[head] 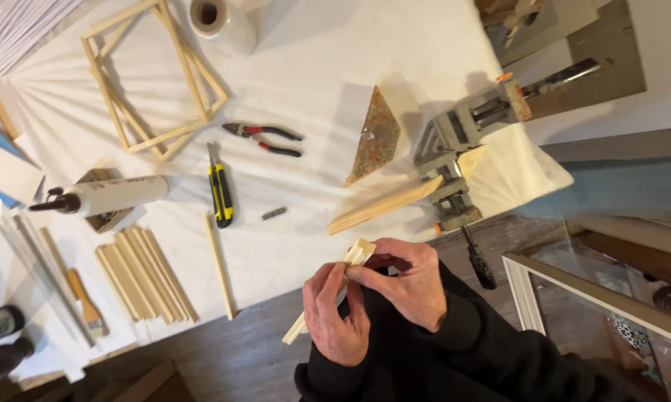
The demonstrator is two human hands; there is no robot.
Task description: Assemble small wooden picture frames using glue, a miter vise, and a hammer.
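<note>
Presently, head view only: you hold a pale mitred wood strip (335,286) in both hands, just off the near edge of the white-covered table (313,67). Your left hand (335,316) wraps the strip's middle, fingers closed around it; your right hand (406,279) pinches its upper cut end between thumb and fingertips. The strip runs diagonally, lower end pointing down-left past your left wrist.

On the table, just beyond your hands, a second wood strip (384,205) lies clamped in a grey corner clamp (455,156), with a black-handled screwdriver (478,260) just beside the clamp. Near it lies a speckled triangular piece (376,138). Farther left: red-handled pliers (265,138), a yellow-and-black utility knife (219,190), a single loose strip (220,264), and a bundle of cut strips (145,272). A glue bottle (105,197) lies on its side. Two assembled wooden frames (157,78) rest stacked at the far side, next to a tape roll (210,15).
</note>
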